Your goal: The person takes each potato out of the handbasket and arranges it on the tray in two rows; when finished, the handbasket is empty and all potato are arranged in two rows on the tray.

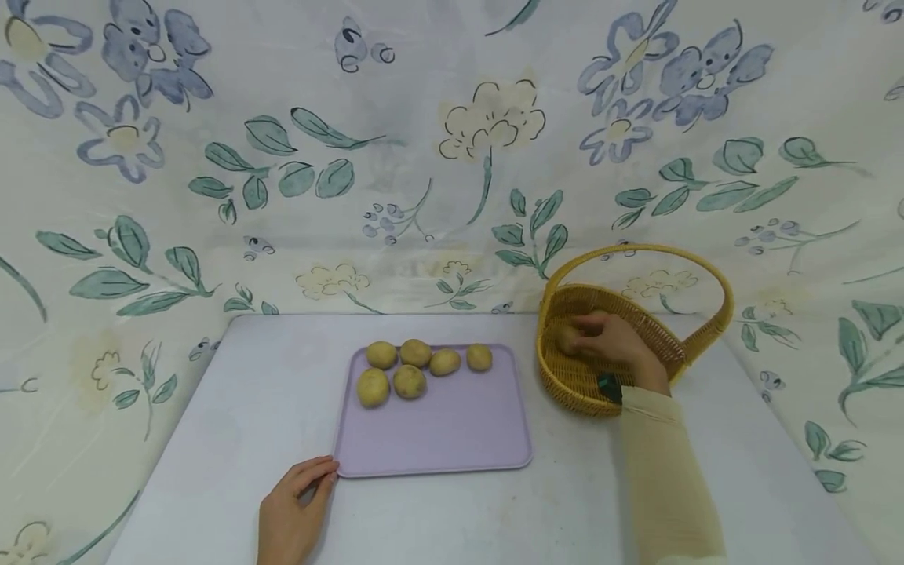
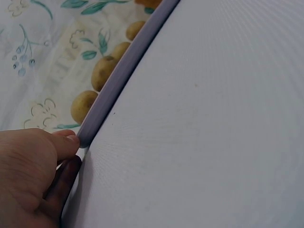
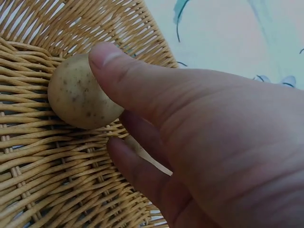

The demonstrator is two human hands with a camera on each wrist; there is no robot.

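Inside a wicker basket [image 1: 582, 400], my right hand [image 1: 617, 341] holds a potato [image 3: 78, 95]. Its thumb lies against the potato's side, and part of the potato is hidden behind the thumb. A small pale patch behind the fingers in the right wrist view is too covered to tell. At the near left corner of a lilac tray [image 1: 438, 435], my left hand [image 1: 293, 506] pinches the rim between thumb and fingertips. Several potatoes [image 1: 410, 382] lie on the tray, most grouped at its far left, with one potato [image 1: 479, 357] apart toward the right.
The basket's tall arched handle [image 1: 636, 248] rises above my right hand. Tray and basket stand on a white table [image 1: 240, 408], the basket right of the tray. A floral cloth [image 1: 395, 180] hangs behind the table.
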